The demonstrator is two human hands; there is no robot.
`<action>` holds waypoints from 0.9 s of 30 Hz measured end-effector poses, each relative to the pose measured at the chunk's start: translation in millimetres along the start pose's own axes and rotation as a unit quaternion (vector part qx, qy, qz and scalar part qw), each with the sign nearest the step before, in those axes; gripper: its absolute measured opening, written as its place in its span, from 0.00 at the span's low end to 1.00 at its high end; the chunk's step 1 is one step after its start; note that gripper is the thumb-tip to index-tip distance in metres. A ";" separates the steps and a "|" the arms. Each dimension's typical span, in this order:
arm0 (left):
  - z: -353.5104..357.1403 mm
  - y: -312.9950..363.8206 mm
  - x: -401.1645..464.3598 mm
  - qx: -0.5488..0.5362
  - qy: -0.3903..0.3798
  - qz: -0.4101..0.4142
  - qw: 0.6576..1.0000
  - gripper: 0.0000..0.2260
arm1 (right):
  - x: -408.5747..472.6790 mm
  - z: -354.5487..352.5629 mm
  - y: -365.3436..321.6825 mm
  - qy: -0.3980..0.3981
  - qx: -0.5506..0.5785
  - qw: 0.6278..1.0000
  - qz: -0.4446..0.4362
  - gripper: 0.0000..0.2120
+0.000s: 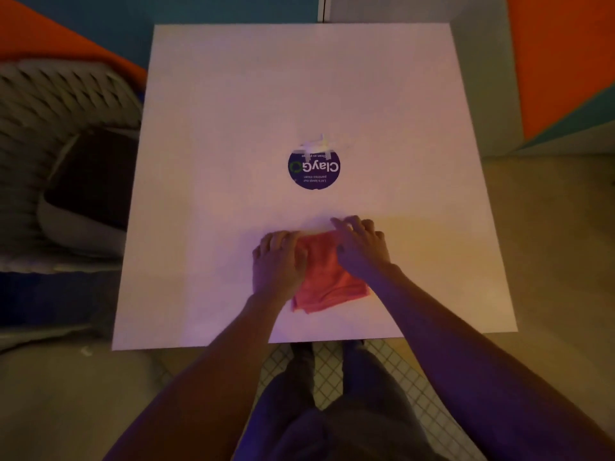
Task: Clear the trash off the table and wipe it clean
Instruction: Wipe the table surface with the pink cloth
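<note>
A folded pink-red cloth (327,281) lies on the white square table (233,128), near its front edge. My left hand (278,261) lies on the cloth's left side with the fingers bent over its far edge. My right hand (361,249) rests on the cloth's right side, fingers spread and reaching past its top edge. Both hands press the cloth flat on the table. A round dark-blue sticker (313,169) with white lettering sits at the table's middle, with its upper edge torn and white.
A woven grey chair with a dark cushion (83,184) stands close to the table's left edge. Orange and teal wall panels (562,61) rise at the back right. My legs (332,410) stand on tiled floor in front of the table.
</note>
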State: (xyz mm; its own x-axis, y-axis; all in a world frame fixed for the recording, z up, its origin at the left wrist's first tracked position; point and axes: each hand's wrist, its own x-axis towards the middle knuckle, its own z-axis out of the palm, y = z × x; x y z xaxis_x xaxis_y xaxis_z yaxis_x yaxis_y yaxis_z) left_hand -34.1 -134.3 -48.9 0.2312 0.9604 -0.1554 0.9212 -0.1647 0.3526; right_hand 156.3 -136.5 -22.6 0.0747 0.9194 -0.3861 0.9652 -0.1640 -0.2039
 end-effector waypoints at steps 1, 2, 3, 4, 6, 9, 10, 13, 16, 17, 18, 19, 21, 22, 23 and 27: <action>-1.1 3.3 -1.4 0.006 -0.010 -0.007 1.000 0.21 | 1.5 -2.5 1.4 -0.011 -0.012 1.000 -0.008 0.28; -2.9 6.9 -2.3 0.013 -0.018 -0.012 1.000 0.20 | 2.9 -4.5 3.1 -0.017 -0.019 1.000 -0.014 0.27; -4.6 9.8 -3.1 0.016 -0.028 -0.021 0.999 0.18 | 4.2 -5.7 4.4 -0.022 -0.018 0.999 -0.016 0.26; -6.6 13.0 -3.3 0.016 -0.041 -0.032 0.999 0.17 | 4.8 -7.0 5.7 -0.022 -0.010 1.000 -0.017 0.23; -10.1 20.7 -7.4 0.011 -0.057 -0.058 0.997 0.15 | 4.2 -8.6 11.6 -0.020 0.013 0.999 -0.031 0.17; -12.3 26.6 -20.4 -0.010 -0.049 -0.092 0.995 0.13 | -3.1 -7.9 22.0 -0.010 0.075 0.995 -0.069 0.11; -12.4 29.6 -28.0 -0.022 -0.035 -0.104 0.994 0.13 | -7.0 -9.4 27.0 -0.006 0.107 0.990 -0.090 0.10; -14.5 33.2 -51.2 -0.060 0.009 -0.106 0.993 0.10 | -17.2 -16.4 39.9 -0.011 0.182 0.974 -0.136 0.08; -23.6 39.4 -69.2 -0.089 0.040 -0.117 0.988 0.10 | -24.5 -29.1 47.7 -0.039 0.253 0.954 -0.156 0.08; -26.7 43.0 -74.5 -0.101 0.049 -0.124 0.986 0.10 | -26.2 -33.7 49.2 -0.044 0.280 0.945 -0.163 0.09; -29.6 46.2 -78.3 -0.117 0.056 -0.133 0.983 0.10 | -27.4 -37.0 50.0 -0.047 0.308 0.936 -0.164 0.10; -32.7 49.8 -83.2 -0.137 0.065 -0.147 0.977 0.11 | -28.7 -40.7 49.6 -0.051 0.332 0.927 -0.167 0.10; -41.1 55.5 -93.0 -0.179 0.080 -0.170 0.966 0.10 | -32.5 -46.9 46.0 -0.062 0.381 0.909 -0.155 0.11; -46.1 57.9 -97.0 -0.195 0.092 -0.174 0.961 0.10 | -34.2 -49.6 43.7 -0.073 0.407 0.899 -0.143 0.12; -51.5 59.8 -100.6 -0.208 0.106 -0.176 0.956 0.10 | -35.0 -51.7 41.0 -0.088 0.432 0.888 -0.130 0.12; -74.3 57.5 -119.9 -0.260 0.175 -0.184 0.932 0.10 | -44.4 -60.2 18.8 -0.137 0.482 0.857 -0.119 0.10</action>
State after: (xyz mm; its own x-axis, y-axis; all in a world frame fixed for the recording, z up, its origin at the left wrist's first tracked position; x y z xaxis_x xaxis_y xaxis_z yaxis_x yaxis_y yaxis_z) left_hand -32.1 -242.2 58.6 -0.2699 0.9599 -0.0764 0.6214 0.2342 0.7477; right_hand 186.3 -158.9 44.9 -0.2845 0.8710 -0.4004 0.2796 -0.3241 -0.9038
